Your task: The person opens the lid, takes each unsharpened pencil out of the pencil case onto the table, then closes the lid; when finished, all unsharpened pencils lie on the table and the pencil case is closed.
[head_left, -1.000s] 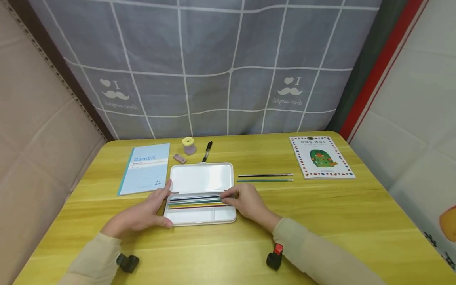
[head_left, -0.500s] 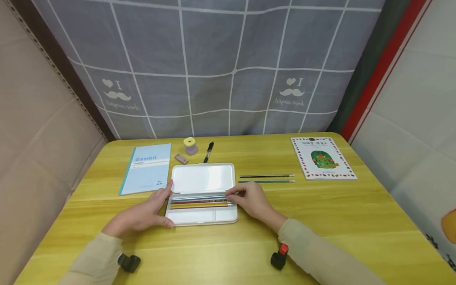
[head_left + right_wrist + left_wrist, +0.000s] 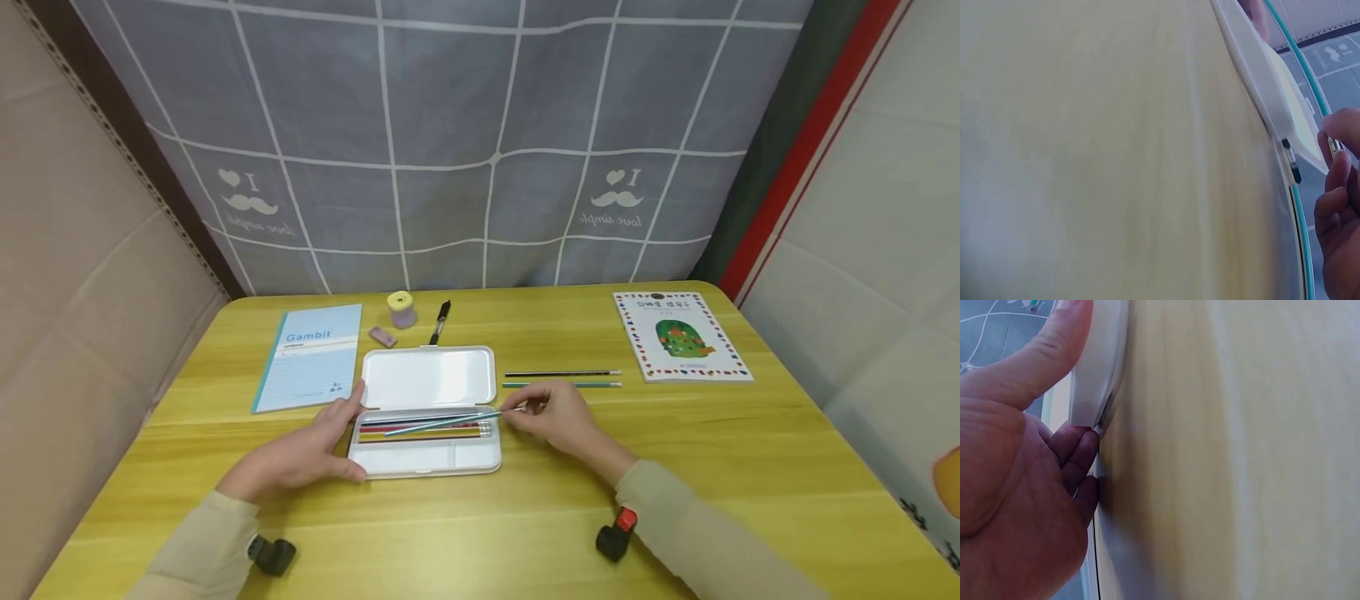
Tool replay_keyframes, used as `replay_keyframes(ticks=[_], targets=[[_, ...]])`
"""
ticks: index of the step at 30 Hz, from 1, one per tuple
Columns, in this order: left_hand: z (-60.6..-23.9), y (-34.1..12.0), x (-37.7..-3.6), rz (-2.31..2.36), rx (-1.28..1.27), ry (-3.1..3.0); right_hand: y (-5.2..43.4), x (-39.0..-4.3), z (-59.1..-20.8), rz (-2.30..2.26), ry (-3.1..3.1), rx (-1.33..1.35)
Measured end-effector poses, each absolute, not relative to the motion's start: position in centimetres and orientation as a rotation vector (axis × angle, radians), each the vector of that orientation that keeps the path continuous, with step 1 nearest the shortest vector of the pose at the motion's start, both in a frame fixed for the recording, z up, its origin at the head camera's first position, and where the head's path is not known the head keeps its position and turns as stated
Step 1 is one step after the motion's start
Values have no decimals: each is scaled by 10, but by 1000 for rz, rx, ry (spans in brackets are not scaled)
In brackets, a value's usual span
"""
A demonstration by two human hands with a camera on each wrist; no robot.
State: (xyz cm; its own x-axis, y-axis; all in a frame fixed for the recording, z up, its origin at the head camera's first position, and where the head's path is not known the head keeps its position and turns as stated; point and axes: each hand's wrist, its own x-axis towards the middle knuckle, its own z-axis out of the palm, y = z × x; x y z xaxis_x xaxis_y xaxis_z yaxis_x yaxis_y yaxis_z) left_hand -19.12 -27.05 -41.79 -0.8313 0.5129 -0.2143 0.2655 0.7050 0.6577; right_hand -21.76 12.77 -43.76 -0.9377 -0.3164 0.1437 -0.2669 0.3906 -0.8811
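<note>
A white pencil case (image 3: 430,375) lies with its lid raised, holding several colored pencils (image 3: 420,435) in its longer compartment. My left hand (image 3: 311,446) grips the case's left end, thumb at the front corner and fingers behind. In the left wrist view, the fingers of the left hand (image 3: 1029,462) curl against the case end. My right hand (image 3: 558,417) pinches a teal pencil (image 3: 442,423) near its eraser end. This pencil slants over the case, its other end above the pencils there. The right wrist view shows the teal pencil (image 3: 1300,56) raised above the case.
Behind the right hand lie a black pencil (image 3: 562,372) and a green pencil (image 3: 562,384). A pen (image 3: 441,321), an eraser (image 3: 382,337) and a yellow-and-purple round container (image 3: 401,309) are behind the case. A blue notebook (image 3: 309,358) lies left, a picture-covered booklet (image 3: 681,337) right.
My right hand has drawn the teal pencil up out of the row in the case and moved to the right with it. My left hand stays on the case.
</note>
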Motion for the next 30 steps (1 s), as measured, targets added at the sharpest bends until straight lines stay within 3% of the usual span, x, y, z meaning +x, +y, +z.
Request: replay_keyframes(ticks=[10, 22, 30], targets=[[-414, -267, -191, 886, 617, 2520, 172, -222, -431, -1633, 2598, -607], [-415, -268, -191, 876, 606, 2531, 247, -231, -436, -1550, 2799, -504], [-412, -267, -191, 860, 603, 2532, 262, -230, -441, -1531, 2831, -473]])
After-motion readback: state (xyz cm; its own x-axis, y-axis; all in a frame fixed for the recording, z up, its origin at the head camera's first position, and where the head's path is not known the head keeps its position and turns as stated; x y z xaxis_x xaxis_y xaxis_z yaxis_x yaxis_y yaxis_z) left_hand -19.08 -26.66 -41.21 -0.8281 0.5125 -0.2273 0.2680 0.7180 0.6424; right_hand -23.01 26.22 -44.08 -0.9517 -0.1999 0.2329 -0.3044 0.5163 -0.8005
